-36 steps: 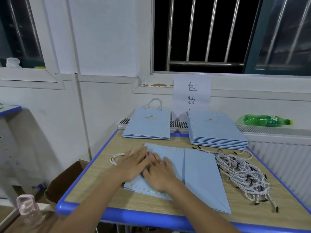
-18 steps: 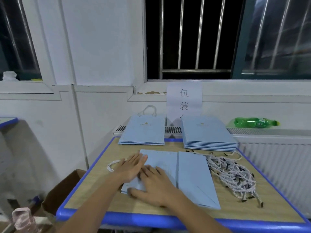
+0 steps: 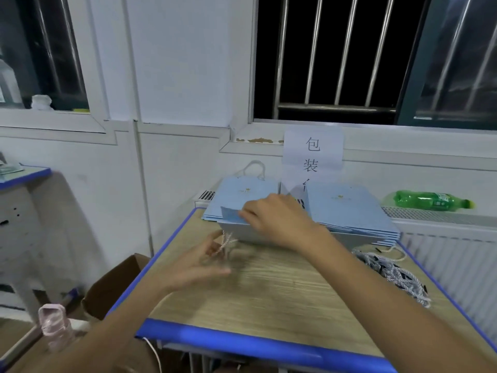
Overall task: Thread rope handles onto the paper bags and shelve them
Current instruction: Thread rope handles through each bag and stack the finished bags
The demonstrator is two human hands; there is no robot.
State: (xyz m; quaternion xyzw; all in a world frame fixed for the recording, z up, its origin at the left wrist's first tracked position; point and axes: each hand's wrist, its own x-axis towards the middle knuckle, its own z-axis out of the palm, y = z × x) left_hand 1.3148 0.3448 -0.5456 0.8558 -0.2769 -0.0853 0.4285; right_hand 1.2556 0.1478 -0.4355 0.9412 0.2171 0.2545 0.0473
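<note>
My right hand (image 3: pixel 274 219) grips the near edge of a flat light blue paper bag (image 3: pixel 233 229) and holds it lifted over the far side of the table (image 3: pixel 269 286). A white twisted rope handle (image 3: pixel 225 241) dangles from the bag's left end. Just below that handle my left hand (image 3: pixel 204 261) is blurred, with its fingers spread; I cannot tell if it touches the rope. Behind the lifted bag lies a stack of bags with handles (image 3: pixel 242 191). A thicker stack of bags (image 3: pixel 349 208) sits to the right. Loose rope handles (image 3: pixel 390 270) are piled at the table's right edge.
A green bottle (image 3: pixel 430 201) lies on the radiator cover at the right. A paper sign (image 3: pixel 312 154) hangs under the barred window. Left of the table stand an open cardboard box (image 3: pixel 113 286) and a pink bottle (image 3: pixel 53 327).
Both hands lay flat on the folded bag on the table. Now the right hand has lifted the bag toward the far left stack, and the left hand has come off it.
</note>
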